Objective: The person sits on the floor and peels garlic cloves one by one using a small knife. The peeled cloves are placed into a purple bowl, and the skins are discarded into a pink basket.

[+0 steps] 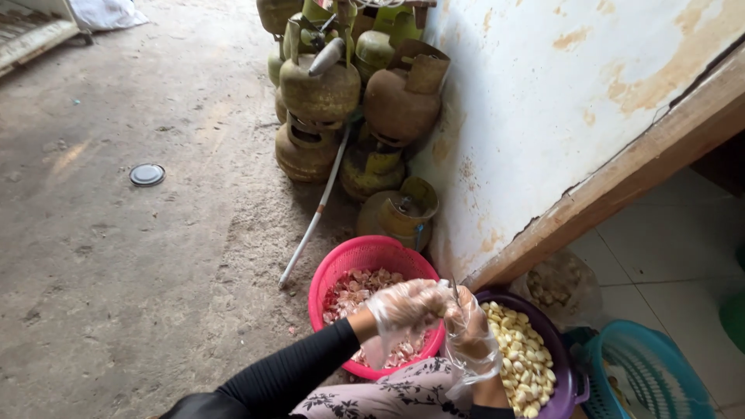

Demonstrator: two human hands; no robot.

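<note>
Closest to you, your patterned trouser leg (388, 392) fills the bottom edge, and just above it your two hands meet, both in thin clear plastic gloves. Your left hand (403, 306), coming off a black sleeve (287, 372), is curled over, fingers bunched toward the other hand; whatever it pinches is too small to make out, so I can't tell what it has hold of. Your right hand (469, 330) is closed around a small knife (455, 291), its thin blade poking up just between the two hands.

Right under your left hand sits the pink basket (341, 268), loaded with pinkish garlic skins and scraps (353, 291). Under your right hand, touching the pink one's rim, is the purple bowl (563, 365), heaped with pale peeled garlic cloves (524, 357). So the hands hover over the seam between the two containers.

Beyond the purple bowl, a clear plastic bag (563, 287) of cloves rests on the white tiled floor (660, 240), and a teal basket (644, 365) stands at your far right. Up ahead, a stack of worn greenish gas cylinders (322, 93) leans against the stained white wall (543, 101), with a white stick (314, 221) slanting down from them onto the bare concrete floor (116, 271). A round dark lid (147, 174) lies well apart, out to the left.
</note>
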